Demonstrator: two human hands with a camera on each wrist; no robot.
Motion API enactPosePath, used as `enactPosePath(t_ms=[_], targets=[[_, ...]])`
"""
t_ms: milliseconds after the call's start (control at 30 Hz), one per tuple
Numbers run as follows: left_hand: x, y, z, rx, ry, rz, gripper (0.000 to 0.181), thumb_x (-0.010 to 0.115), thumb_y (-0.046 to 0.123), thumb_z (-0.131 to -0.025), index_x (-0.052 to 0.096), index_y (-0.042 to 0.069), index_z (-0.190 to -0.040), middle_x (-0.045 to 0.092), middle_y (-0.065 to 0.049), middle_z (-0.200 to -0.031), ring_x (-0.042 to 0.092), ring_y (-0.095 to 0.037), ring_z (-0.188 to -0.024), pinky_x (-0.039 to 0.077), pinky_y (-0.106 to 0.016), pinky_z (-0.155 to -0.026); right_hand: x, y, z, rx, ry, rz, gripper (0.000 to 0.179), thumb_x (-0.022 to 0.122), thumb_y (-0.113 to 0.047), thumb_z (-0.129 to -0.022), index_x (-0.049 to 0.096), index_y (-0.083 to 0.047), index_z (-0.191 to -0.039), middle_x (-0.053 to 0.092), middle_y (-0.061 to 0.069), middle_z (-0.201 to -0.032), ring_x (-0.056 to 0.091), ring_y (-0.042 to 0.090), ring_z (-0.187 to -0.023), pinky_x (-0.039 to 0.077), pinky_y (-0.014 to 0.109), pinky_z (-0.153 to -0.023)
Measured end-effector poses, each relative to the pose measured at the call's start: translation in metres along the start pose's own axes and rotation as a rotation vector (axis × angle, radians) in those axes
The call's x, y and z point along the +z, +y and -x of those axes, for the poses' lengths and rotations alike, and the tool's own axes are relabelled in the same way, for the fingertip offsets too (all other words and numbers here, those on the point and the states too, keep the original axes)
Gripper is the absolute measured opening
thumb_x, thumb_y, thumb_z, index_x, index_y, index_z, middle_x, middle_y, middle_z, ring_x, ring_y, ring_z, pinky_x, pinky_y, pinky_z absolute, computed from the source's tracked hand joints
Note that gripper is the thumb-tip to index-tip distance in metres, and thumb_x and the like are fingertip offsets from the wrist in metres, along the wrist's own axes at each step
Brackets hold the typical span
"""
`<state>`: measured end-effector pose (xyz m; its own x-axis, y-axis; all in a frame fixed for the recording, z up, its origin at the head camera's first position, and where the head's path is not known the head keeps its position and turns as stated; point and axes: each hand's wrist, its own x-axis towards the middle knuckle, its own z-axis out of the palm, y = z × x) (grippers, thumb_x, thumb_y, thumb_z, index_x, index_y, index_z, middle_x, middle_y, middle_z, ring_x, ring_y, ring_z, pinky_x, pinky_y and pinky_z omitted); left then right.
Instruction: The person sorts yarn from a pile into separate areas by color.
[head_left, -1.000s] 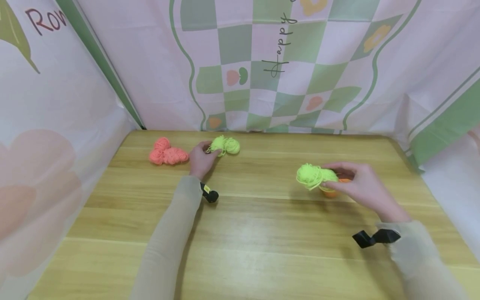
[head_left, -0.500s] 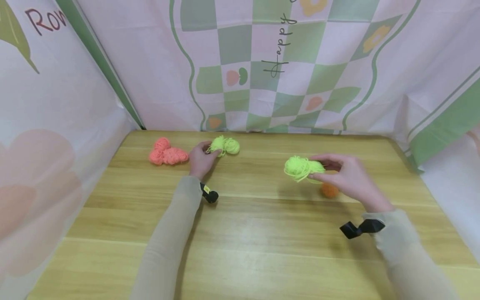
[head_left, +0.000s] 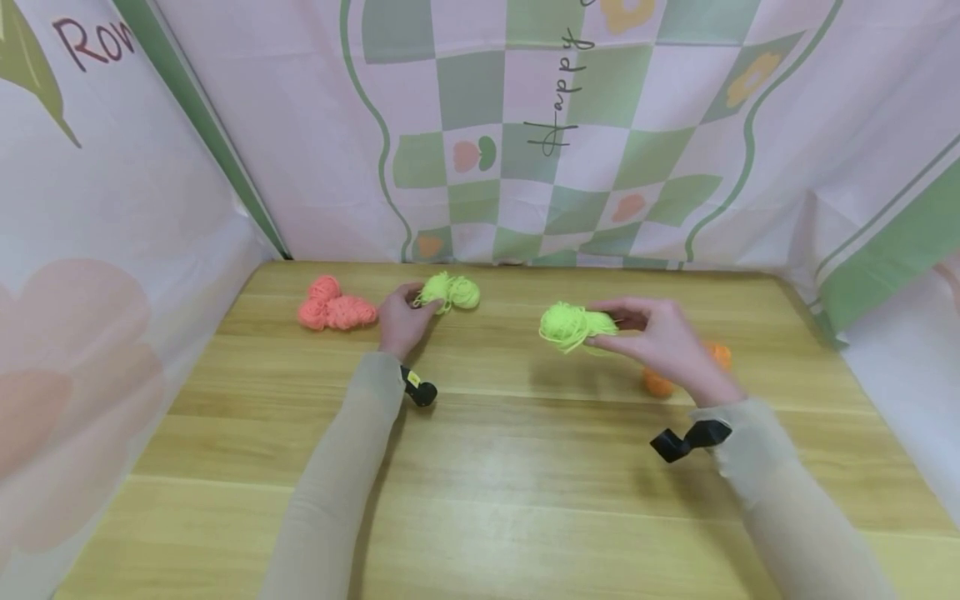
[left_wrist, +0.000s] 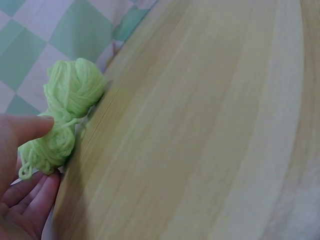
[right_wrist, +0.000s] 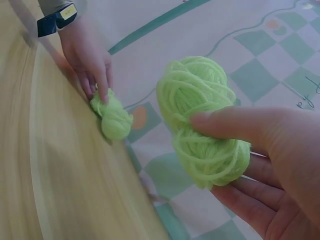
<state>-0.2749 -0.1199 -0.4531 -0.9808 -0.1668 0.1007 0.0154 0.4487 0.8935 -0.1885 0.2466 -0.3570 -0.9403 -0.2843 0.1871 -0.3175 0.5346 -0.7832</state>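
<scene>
Item one: a resting lime yarn bundle, two-lobed, placed on the worktop close to its back edge. It is grasped at its left lobe by the left hand, with the thumb laid over the top and the fingers set low against the yarn; loose loops are shown there in the left wrist view.

Item two: a raised lime yarn bundle, also two-lobed and loosely wound. It is held above the worktop by the right hand, pinched between thumb and fingers at its right end; a shadow is cast on the wood below. The two lime bundles are kept apart.

Item three: a coral yarn bundle, lumpy in outline, lying on the worktop just left of the left hand.

Item four: orange yarn, set down beyond the right wrist and partly covered by it; whether one piece or two is shown cannot be told.

Fittings: a black device is worn at each wrist, over beige sleeves. The back is closed by a printed cloth with green and white checks.
</scene>
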Motion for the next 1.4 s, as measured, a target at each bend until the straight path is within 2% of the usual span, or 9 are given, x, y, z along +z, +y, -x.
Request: enactPosePath(t_ms=[233,400,533,833,1133,1400], targets=[[0.0,0.0,0.0,-0.004,0.001,0.002,0.055,0.081,0.025,-0.089,0.062,0.0,-0.133,0.065,-0.017,-0.127,0.062,-0.028,-0.111,0.05,-0.038,-0.098,0.01,-0.002,-0.013,-0.009,-0.006,-0.007,0.044,0.088,-0.02,-0.083,0.074,-0.01,-0.123,0.073,0.008,-0.112,0.07,0.023,-0.097,0.058,0.026,-0.079],[0.001,0.0,0.001,0.008,0.006,0.002,0.054,0.081,0.024,-0.089,0.062,-0.001,-0.133,0.065,-0.018,-0.127,0.062,-0.029,-0.112,0.05,-0.038,-0.098,0.019,-0.005,-0.024,-0.043,-0.021,-0.035,0.043,0.088,-0.019,-0.082,0.074,-0.01,-0.122,0.073,0.006,-0.112,0.07,0.021,-0.097,0.058,0.03,-0.082],[0.001,0.0,0.001,0.01,0.004,0.005,0.054,0.08,0.024,-0.089,0.062,-0.001,-0.133,0.065,-0.019,-0.127,0.062,-0.029,-0.112,0.05,-0.038,-0.098,0.027,-0.008,-0.032,-0.058,-0.047,-0.058,0.043,0.087,-0.019,-0.083,0.073,-0.009,-0.123,0.073,0.007,-0.113,0.07,0.021,-0.096,0.058,0.028,-0.081],[0.001,0.001,0.001,0.006,0.012,0.006,0.053,0.081,0.024,-0.089,0.063,-0.001,-0.133,0.066,-0.018,-0.126,0.062,-0.028,-0.112,0.05,-0.038,-0.098,0.051,-0.012,-0.048,-0.08,-0.077,-0.121,0.042,0.087,-0.011,-0.082,0.073,-0.004,-0.12,0.073,0.011,-0.111,0.071,0.027,-0.094,0.059,0.03,-0.08],[0.002,0.0,0.001,-0.006,0.01,-0.003,0.054,0.081,0.025,-0.089,0.062,0.001,-0.133,0.066,-0.017,-0.126,0.062,-0.028,-0.112,0.05,-0.038,-0.098,0.076,-0.013,-0.06,-0.056,-0.114,-0.156,0.042,0.089,-0.01,-0.08,0.073,-0.002,-0.119,0.073,0.012,-0.111,0.072,0.026,-0.093,0.059,0.03,-0.079],[0.002,0.0,0.0,0.001,0.007,0.012,0.053,0.081,0.023,-0.089,0.062,-0.001,-0.133,0.065,-0.018,-0.127,0.063,-0.029,-0.113,0.05,-0.038,-0.099,0.094,-0.009,-0.069,-0.041,-0.124,-0.128,0.043,0.089,-0.016,-0.08,0.074,-0.004,-0.119,0.074,0.009,-0.11,0.071,0.023,-0.091,0.059,0.033,-0.08]])
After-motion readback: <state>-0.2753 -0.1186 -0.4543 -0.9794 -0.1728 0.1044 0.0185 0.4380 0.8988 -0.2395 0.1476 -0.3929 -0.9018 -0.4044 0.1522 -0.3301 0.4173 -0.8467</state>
